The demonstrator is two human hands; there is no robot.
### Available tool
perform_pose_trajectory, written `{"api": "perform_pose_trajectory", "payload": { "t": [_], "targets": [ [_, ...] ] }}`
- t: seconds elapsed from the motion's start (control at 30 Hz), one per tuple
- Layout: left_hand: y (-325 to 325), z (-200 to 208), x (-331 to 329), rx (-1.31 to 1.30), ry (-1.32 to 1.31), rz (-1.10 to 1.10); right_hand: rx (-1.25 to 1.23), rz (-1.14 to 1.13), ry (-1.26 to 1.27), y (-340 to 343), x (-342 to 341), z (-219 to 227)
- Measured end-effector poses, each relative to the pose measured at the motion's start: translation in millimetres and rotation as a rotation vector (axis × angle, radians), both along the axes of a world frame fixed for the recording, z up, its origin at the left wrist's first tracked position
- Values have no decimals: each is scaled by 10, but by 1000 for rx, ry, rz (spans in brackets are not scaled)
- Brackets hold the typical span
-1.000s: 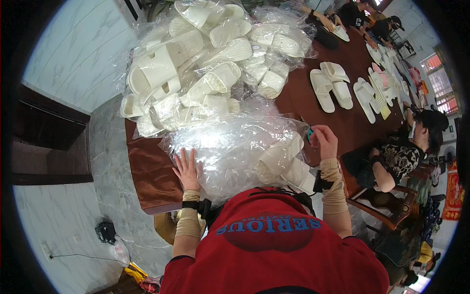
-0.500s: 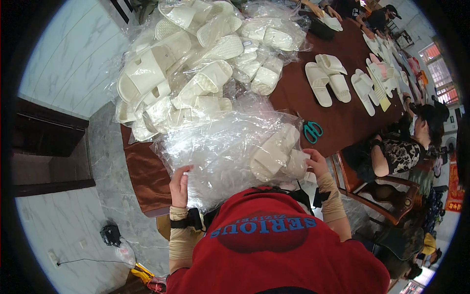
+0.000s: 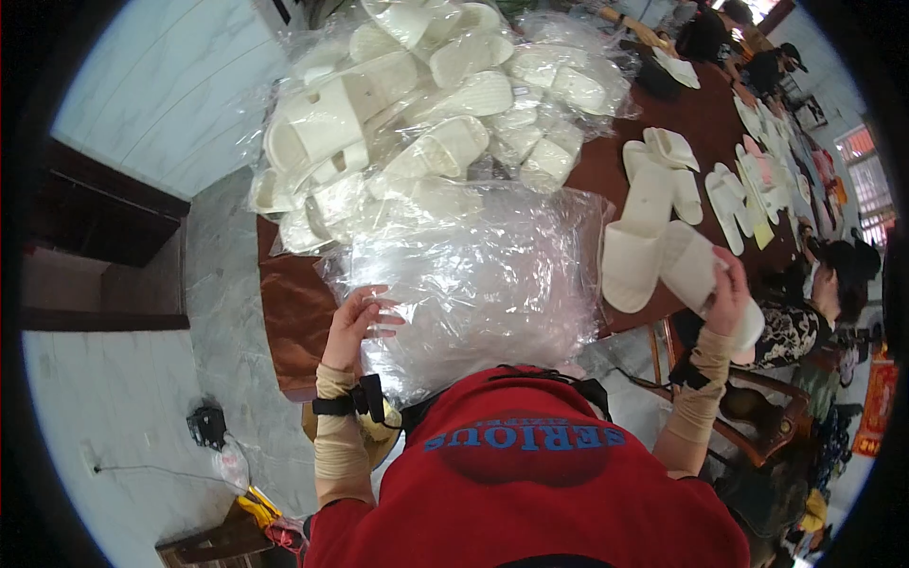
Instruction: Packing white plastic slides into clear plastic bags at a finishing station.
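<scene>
My left hand [image 3: 358,325] hovers at the left edge of a stack of clear plastic bags [image 3: 464,284], open, its fingers apart and nothing in them. At the right my right hand [image 3: 727,295] grips a white slipper [image 3: 686,267], which extends over the table's near edge. A second white slipper [image 3: 632,263] is beside it, sole end toward me, partly covering a slipper pair [image 3: 674,156] behind. Whether that second slipper rests on the table cannot be told.
A large heap of bagged white slippers [image 3: 388,123] covers the table's far left. More slippers [image 3: 729,199] lie along the brown tabletop [image 3: 606,161] at the right. A person [image 3: 805,303] sits there near a wooden chair [image 3: 757,417]; others work at the far end.
The white slippers have moved right, off the bag stack, with my right hand. Teal scissors seen before are now hidden. My left hand has lifted and spread its fingers.
</scene>
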State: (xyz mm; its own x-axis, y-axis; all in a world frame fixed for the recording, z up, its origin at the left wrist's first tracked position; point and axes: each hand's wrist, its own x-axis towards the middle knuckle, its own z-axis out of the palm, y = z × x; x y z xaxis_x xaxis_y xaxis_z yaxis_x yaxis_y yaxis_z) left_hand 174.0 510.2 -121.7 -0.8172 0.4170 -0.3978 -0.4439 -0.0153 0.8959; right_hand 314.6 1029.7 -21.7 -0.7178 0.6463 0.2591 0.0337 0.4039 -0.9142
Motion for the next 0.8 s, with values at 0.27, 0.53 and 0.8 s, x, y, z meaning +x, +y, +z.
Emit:
{"api": "perform_pose_trajectory", "payload": {
  "t": [0.27, 0.53, 0.8],
  "targets": [
    [-278, -468, 230, 60, -153, 83, -352, -9, 324, -431, -285, 703],
    [-482, -521, 401, -149, 194, 132, -135, 474, -18, -1682, -906, -219],
    [130, 345, 377, -401, 551, 218, -408, 593, -329, -1588, -1005, -1197]
  ]
}}
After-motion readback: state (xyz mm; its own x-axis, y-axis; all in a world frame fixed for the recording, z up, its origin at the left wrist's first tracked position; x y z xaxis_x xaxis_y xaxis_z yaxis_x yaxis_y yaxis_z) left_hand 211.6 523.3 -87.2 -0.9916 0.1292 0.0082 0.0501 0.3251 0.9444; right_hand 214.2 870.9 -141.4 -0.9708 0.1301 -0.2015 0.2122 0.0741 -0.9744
